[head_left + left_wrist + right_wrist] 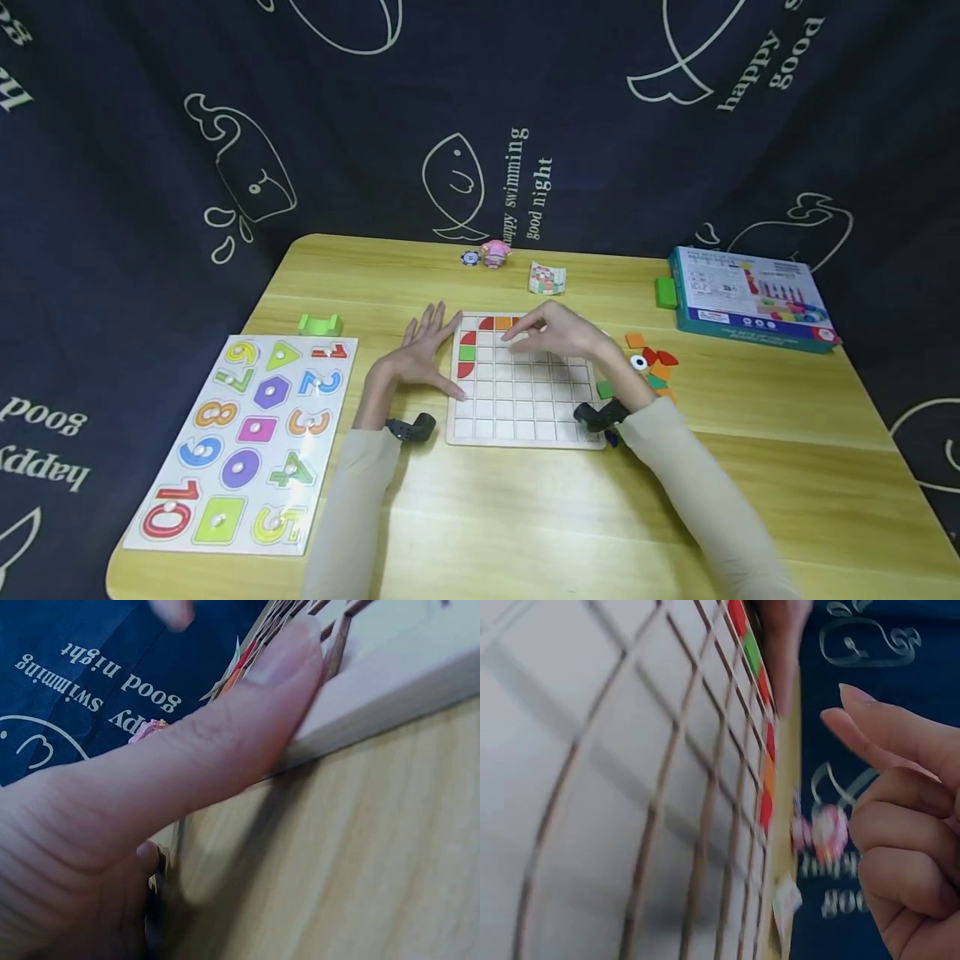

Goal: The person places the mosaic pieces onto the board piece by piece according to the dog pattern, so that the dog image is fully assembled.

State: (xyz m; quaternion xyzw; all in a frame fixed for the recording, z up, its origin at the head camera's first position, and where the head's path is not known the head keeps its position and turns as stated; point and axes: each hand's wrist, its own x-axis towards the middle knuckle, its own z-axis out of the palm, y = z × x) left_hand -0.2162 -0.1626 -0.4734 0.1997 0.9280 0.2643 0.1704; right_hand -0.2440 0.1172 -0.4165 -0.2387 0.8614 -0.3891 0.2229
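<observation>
A white gridded puzzle board (525,429) lies on the table in the head view. Red quarter-round pieces (466,369) and a green square (467,352) line its left side; an orange square (502,323) sits between red pieces on its top row. My left hand (420,350) spreads along the board's left edge, its thumb (232,720) resting on the corner of the rim. Over the upper grid hovers my right hand (562,329), thumb and index finger extended close together, the other fingers curled (900,832). Nothing shows between its fingertips.
Several loose coloured pieces (660,371) lie right of the board, partly behind the right forearm. A number puzzle (258,446) and a green block (320,325) are at left. Behind stand a pink figurine (495,253) and a patterned card (547,279); a box (753,300) is back right.
</observation>
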